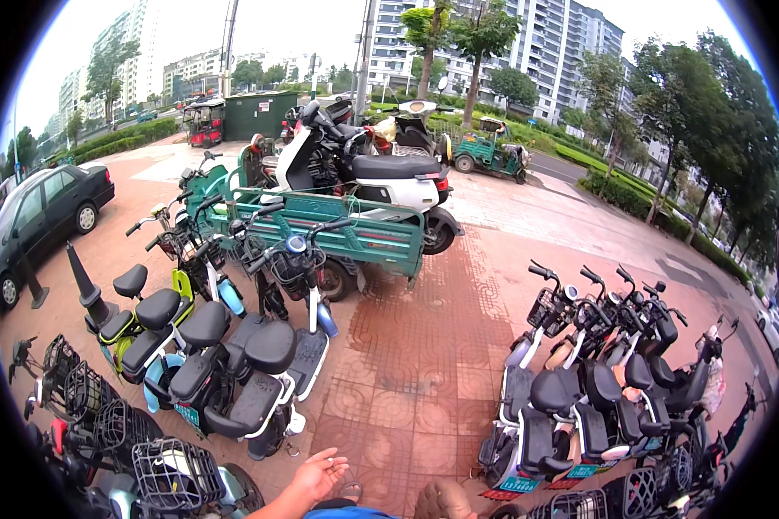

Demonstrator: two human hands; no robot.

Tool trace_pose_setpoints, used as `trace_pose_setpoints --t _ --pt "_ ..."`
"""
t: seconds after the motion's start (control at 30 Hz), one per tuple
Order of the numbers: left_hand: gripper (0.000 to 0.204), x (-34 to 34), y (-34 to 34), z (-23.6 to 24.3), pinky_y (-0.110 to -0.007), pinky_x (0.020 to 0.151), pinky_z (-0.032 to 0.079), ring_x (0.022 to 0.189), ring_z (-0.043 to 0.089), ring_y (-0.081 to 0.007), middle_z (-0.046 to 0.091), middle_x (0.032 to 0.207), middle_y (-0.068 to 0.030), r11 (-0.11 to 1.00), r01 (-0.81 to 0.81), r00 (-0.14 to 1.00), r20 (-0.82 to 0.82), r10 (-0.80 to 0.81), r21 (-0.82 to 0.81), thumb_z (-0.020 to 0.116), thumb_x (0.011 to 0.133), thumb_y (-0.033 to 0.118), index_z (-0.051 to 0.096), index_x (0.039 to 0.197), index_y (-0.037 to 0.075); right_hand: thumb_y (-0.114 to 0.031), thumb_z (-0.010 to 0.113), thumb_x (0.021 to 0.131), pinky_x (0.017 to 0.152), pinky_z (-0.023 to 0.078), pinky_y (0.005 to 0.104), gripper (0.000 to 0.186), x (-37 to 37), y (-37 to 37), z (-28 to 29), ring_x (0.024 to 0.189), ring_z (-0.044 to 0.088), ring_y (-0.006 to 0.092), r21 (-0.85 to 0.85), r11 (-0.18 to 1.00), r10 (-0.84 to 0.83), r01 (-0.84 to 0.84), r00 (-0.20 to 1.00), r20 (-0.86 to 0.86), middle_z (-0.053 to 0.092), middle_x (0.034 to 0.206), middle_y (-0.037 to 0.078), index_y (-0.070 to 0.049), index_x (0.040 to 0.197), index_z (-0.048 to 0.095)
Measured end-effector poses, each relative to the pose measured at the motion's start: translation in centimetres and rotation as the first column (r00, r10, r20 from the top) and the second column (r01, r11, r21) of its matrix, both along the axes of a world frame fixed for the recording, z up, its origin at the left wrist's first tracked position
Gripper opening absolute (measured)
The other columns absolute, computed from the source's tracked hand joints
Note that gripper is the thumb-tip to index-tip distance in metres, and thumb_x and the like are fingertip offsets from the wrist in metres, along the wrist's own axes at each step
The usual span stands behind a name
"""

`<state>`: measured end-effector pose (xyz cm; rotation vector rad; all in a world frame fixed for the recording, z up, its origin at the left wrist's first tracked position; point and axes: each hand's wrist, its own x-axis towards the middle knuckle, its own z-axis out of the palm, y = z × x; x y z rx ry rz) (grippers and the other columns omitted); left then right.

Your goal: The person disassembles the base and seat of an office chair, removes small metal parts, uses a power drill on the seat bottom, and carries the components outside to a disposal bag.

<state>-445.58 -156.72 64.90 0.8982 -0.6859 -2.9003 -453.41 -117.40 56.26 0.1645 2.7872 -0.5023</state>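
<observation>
My left hand (320, 471) comes in from the lower edge, palm turned partly up, fingers loosely bent and apart. It holds nothing and hangs over the red paving, to the right of a parked electric scooter with a black seat (270, 346). A ring shows on one finger. Below it are a sandalled foot (350, 491) and blue clothing (346, 513). I cannot make out my right hand; a brown shape (441, 500) stands at the lower edge, its kind unclear. Ahead, a green cargo tricycle (381, 238) carries a white scooter (398, 186) in its bed.
Electric scooters stand in rows on the left, and others (580, 406) on the right. Bikes with wire baskets (177, 474) crowd the lower left. A dark car (48, 208) and a black cone (86, 281) are at far left. Another green tricycle (493, 154) stands farther back.
</observation>
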Motion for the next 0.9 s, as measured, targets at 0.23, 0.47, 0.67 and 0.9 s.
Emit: trace_pose_setpoints --t 0.23,0.47,0.67,0.9 --pt "0.034 -24.1 -5.0 3.5 -0.04 0.087 0.059 0.101 0.07 -0.0329 0.068 0.115 -0.0229 0.985 0.163 0.973 -0.172 -0.151 0.053 0.052 0.099 -0.003 0.053 0.133 0.0 -0.061 0.093 0.053 0.087 0.057 0.0435 0.093 -14.2 0.1 1.6 0.1 0.07 0.035 -0.006 0.978 -0.208 0.208 0.978 0.025 0.071 0.111 0.019 0.0 0.116 0.06" --pt "0.035 -42.5 -6.2 -3.5 -0.042 0.089 0.059 0.1 0.069 -0.0319 0.067 0.113 -0.0206 0.998 0.064 0.996 -0.059 -0.066 -0.026 0.057 0.097 -0.003 0.052 0.132 -0.001 -0.061 0.093 0.052 0.087 0.057 0.0425 0.094 -31.2 0.2 -2.9 0.099 0.071 0.0336 0.001 0.953 -0.301 0.303 0.949 0.095 0.071 0.11 0.018 0.0 0.116 0.06" --pt "0.042 -56.1 -4.7 2.9 -0.037 0.096 0.056 0.102 0.064 -0.0264 0.065 0.112 -0.0123 0.985 -0.114 0.982 0.134 0.131 -0.13 0.061 0.097 0.006 0.051 0.138 0.003 -0.061 0.093 0.052 0.087 0.058 0.0416 0.094 -51.4 2.1 -5.0 0.099 0.072 0.0325 0.066 0.96 -0.281 0.274 0.945 0.169 0.072 0.11 0.017 0.0 0.116 0.06" --pt "0.029 -74.0 -7.3 -3.9 -0.031 0.078 0.058 0.089 0.066 -0.0231 0.066 0.097 -0.0095 0.978 -0.091 0.965 0.225 0.134 -0.19 0.061 0.098 0.011 0.057 0.126 0.004 -0.062 0.093 0.052 0.087 0.058 0.0406 0.095 -82.6 1.4 -5.9 0.098 0.073 0.0311 0.173 0.977 -0.155 0.127 0.975 0.159 0.072 0.11 0.016 0.0 0.115 0.06"
